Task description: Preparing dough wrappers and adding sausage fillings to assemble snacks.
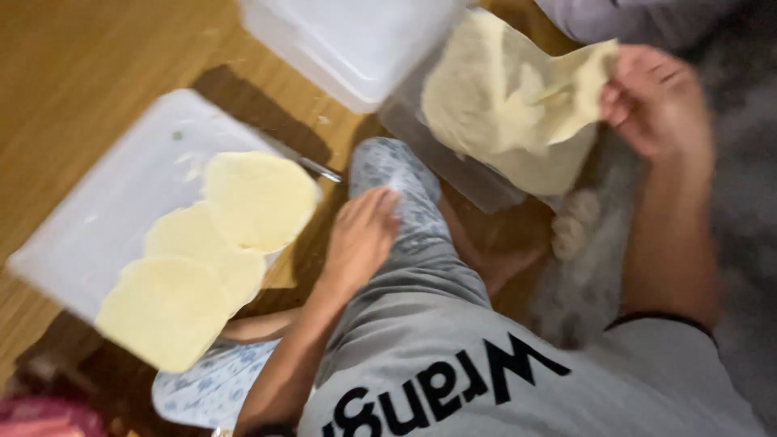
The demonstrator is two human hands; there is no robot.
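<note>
Along the left, a white tray (121,202) lies slantwise on the wooden floor (73,73), its near edge carrying three overlapping pale dough rounds (218,251), with bare tray surface beyond them. A metal knife (312,166) pokes out at the tray's right edge. Just right of it, the left hand (364,235) rests flat and open on a patterned knee, holding nothing. Above, a white tub (356,40) sits near the top edge. Farther right, the right hand (651,101) is raised, fingers pinched on the corner of a thin dough sheet (510,105) hanging over a dark board (461,170).
</note>
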